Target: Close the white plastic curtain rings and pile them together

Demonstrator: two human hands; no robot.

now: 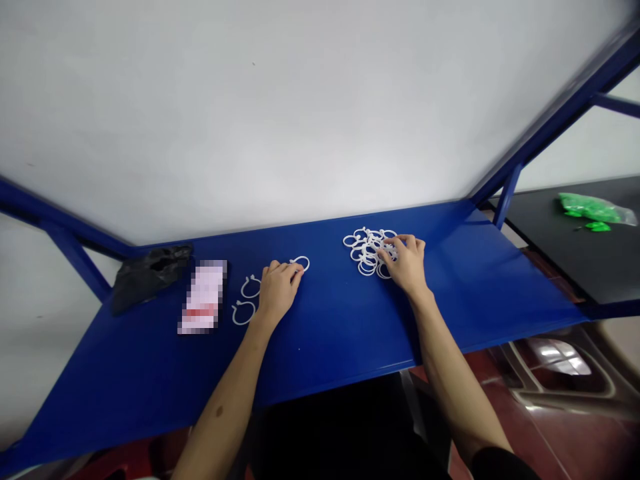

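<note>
White plastic rings lie in a tangled pile (367, 253) on the blue table, right of its middle. My right hand (407, 263) is over the pile's right side, its thumb and forefinger closed on a ring there; the other fingers are curled. Left of the pile, my left hand (279, 288) pinches the edge of a single white plastic ring (309, 265) between thumb and fingertips, low at the tabletop. Beside that hand lie two separate rings, an upper one (243, 288) and a lower one (235, 318), both with a gap and small knobs at the ends. My left hand partly covers them.
A phone-like flat item (203, 297) with a blurred face lies left, beside a crumpled black plastic bag (150, 273). Blue frame bars (507, 193) rise at both table ends. On a black table at right sits a clear bag of green pieces (590, 207). A chair (560, 400) stands below.
</note>
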